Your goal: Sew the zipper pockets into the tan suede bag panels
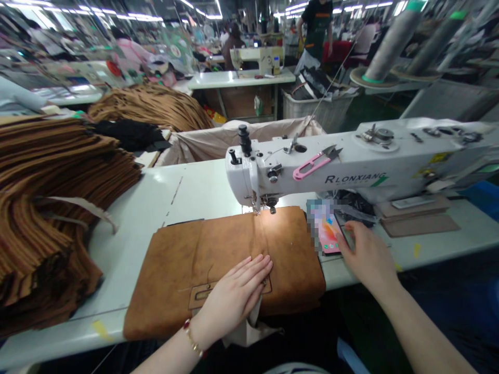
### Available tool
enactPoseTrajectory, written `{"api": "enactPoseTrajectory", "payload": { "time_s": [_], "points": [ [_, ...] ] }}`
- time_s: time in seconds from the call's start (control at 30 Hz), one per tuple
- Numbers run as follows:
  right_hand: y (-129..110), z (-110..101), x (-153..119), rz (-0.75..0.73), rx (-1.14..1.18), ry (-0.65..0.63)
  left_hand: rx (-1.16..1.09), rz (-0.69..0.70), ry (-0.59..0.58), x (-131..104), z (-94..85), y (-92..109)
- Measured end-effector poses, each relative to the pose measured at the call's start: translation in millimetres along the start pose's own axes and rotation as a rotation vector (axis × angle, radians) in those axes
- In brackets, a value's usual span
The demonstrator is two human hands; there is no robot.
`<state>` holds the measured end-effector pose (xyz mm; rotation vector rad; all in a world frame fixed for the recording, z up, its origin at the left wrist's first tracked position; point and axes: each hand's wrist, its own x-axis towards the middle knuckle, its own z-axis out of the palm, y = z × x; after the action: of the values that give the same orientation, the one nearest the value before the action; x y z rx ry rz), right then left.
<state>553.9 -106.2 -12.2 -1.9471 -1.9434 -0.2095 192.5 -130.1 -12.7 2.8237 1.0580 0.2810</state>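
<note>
Rows of sewing stations under bright ceiling lamps are filling the big workshop behind the sewing machine [351, 166], and other people are working far behind it. Closest to the camera, a long white counter [195, 192] is carrying the sewing machine, which is standing along its back edge with the needle end pointing left.

Left of the sewing machine, a large stack of brown fabric pieces [50, 208] is lying on the counter and hanging over its left end. Directly under the needle of the sewing machine, one brown fabric piece [218, 254] is lying flat, with its front edge hanging a little over the counter edge.

On top of the arm of the sewing machine, pink thread snips [315, 161] are resting. Just below the arm, to the right of the needle, a phone [329, 234] is lying on the counter.

The left hand [237, 296] is pressing flat on the brown fabric piece in front of the needle, fingers stretched out and together, gripping nothing. The right hand [368, 257] is reaching to the phone with loosely curled fingers; the fingertips are touching its right edge, and I cannot tell if they are really holding it.
</note>
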Motion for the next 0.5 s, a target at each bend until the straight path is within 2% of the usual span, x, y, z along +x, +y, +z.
{"api": "enactPoseTrajectory", "payload": {
  "time_s": [0.17,0.33,0.4,0.5],
  "points": [
    [-25.0,13.3,16.5,0.026,-0.235,-0.073,-0.011,0.007,0.016,0.5,-4.3,0.5],
    [-43.4,20.6,25.0,0.051,-0.281,-0.030,0.007,0.005,0.043,-3.9,0.5,0.5],
    [-49.2,20.2,24.9,0.049,-0.291,0.012,0.052,0.032,0.110,-4.5,8.0,-3.8],
    [-51.4,30.3,21.9,0.043,-0.295,0.104,0.149,0.186,0.309,4.0,10.6,-19.5]
  ]
}}
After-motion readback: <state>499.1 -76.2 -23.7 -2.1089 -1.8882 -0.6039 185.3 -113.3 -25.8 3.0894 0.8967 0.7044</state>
